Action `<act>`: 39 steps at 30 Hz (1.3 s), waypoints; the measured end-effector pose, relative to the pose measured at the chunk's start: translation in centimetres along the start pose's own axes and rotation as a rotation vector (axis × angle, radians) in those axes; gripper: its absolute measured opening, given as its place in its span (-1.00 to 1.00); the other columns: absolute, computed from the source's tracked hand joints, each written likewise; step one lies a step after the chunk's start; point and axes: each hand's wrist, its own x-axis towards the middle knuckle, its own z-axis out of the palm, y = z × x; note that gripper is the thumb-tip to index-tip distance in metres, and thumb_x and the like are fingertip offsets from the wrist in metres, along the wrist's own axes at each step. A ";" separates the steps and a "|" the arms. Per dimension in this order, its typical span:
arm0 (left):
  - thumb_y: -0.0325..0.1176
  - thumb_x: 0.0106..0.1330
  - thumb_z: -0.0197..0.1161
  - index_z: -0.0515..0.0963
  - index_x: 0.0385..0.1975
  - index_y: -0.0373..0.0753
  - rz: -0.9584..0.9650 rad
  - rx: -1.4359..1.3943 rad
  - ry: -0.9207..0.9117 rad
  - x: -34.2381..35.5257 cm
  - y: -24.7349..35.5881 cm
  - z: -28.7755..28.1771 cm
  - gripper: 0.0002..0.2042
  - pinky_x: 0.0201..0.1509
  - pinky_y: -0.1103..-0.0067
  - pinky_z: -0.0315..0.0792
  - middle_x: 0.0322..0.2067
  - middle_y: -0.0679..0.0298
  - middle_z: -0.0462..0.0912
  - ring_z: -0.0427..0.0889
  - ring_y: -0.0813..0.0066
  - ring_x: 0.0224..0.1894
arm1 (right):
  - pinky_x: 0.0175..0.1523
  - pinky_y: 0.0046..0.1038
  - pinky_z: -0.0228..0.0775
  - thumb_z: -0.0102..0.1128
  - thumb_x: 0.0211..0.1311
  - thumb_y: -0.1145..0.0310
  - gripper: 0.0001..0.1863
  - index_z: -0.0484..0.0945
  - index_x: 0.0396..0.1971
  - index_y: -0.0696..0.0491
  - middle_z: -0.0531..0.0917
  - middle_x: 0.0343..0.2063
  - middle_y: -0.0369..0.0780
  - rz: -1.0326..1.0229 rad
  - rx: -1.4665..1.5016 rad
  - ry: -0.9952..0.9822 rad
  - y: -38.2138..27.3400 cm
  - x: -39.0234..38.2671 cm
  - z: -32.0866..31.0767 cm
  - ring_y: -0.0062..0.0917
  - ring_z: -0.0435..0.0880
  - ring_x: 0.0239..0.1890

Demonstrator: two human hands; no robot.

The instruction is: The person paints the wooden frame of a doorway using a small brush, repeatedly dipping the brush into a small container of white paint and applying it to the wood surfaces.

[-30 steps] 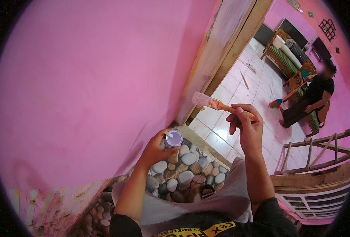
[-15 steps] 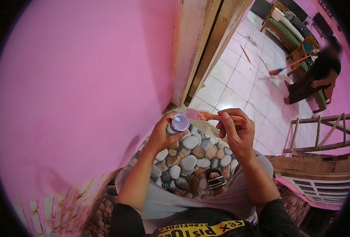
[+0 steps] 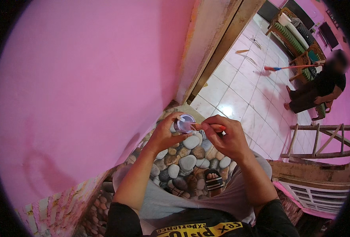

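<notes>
A small round cup of pale paint (image 3: 182,128) is gripped in my left hand (image 3: 166,134), its opening facing up. My right hand (image 3: 227,136) is closed around the wooden handle of a paintbrush (image 3: 215,128). The brush lies nearly level, and its bristles dip inside the cup's mouth, so their tips are partly hidden. Both hands are close together above the pebble-patterned floor (image 3: 187,162), near the foot of the pink wall (image 3: 96,87).
A bare wooden door frame (image 3: 210,51) rises ahead, beside white floor tiles (image 3: 242,85). Another person (image 3: 321,85) sweeps there with a long-handled broom (image 3: 273,68). Cushioned chairs (image 3: 301,63) stand behind, and a wooden ladder (image 3: 321,142) is at the right.
My right hand has moved left and down, bringing the bristles from beside the cup into it. The other person's broom has swung left.
</notes>
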 end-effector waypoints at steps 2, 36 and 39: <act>-0.22 0.08 0.64 0.48 0.19 -0.21 0.019 -0.025 -0.020 -0.1 0.1 -0.3 -0.33 0.26 0.39 0.48 0.09 0.13 0.63 0.62 0.25 0.17 | -0.30 -0.38 0.60 0.36 0.35 0.39 -0.88 0.67 -0.23 0.11 0.76 -0.44 -0.10 0.020 -0.111 -0.119 -0.1 0.5 0.0 -0.31 0.80 -0.41; -0.19 0.09 0.66 0.46 0.21 -0.22 -0.157 -0.032 0.174 -0.7 25.6 -1.4 -0.30 0.25 0.39 0.51 0.08 0.15 0.67 0.64 0.32 0.16 | -0.21 -0.26 0.55 0.29 0.41 0.16 -0.75 0.67 -0.18 0.04 0.67 -0.29 -0.16 -0.286 0.009 -0.446 -16.4 7.5 -18.9 -0.19 0.71 -0.30; -0.19 0.09 0.65 0.47 0.21 -0.22 -0.159 -0.071 0.172 -0.8 30.4 -1.6 -0.31 0.26 0.39 0.49 0.09 0.16 0.66 0.63 0.33 0.17 | -0.25 -0.31 0.54 0.34 0.40 0.19 -0.77 0.70 -0.21 0.05 0.66 -0.35 -0.18 -0.257 0.031 -0.419 -20.9 7.3 -22.1 -0.25 0.70 -0.33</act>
